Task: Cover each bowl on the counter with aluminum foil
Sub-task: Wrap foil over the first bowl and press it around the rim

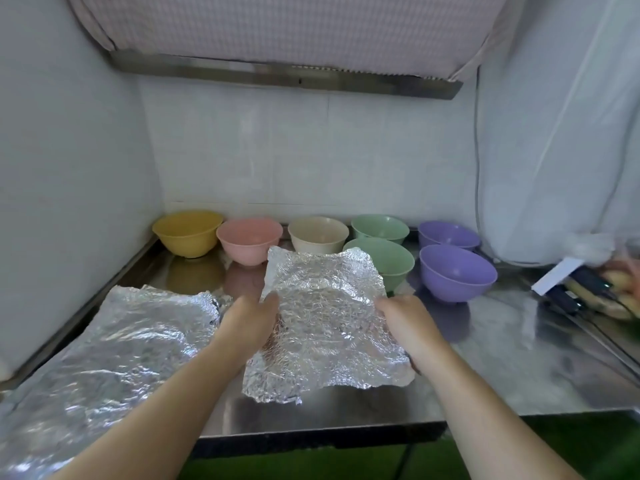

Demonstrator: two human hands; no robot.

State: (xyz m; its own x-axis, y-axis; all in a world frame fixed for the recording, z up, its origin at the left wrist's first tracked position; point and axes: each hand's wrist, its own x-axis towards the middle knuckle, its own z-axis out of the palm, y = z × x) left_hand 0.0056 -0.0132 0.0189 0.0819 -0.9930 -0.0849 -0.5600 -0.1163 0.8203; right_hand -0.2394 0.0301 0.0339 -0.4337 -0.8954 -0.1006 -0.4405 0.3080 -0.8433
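Crinkled foil sheet (pixel 325 323) gripped at side edges by left hand (pixel 247 322) and right hand (pixel 410 323), above steel counter (pixel 519 358).

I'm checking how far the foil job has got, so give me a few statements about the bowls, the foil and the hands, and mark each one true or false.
1. Both hands hold one crinkled foil sheet, the left hand on its left edge and the right hand on its right edge. True.
2. The yellow bowl is already covered with foil. False: it stands open at the left end of the row, like every bowl in view.
3. There are two purple bowls, the near purple bowl and the far purple bowl. True.
4. The spare foil lies to the right of the hands. False: it lies flat on the counter to their left.
5. The pink bowl is upside down. False: it stands upright.
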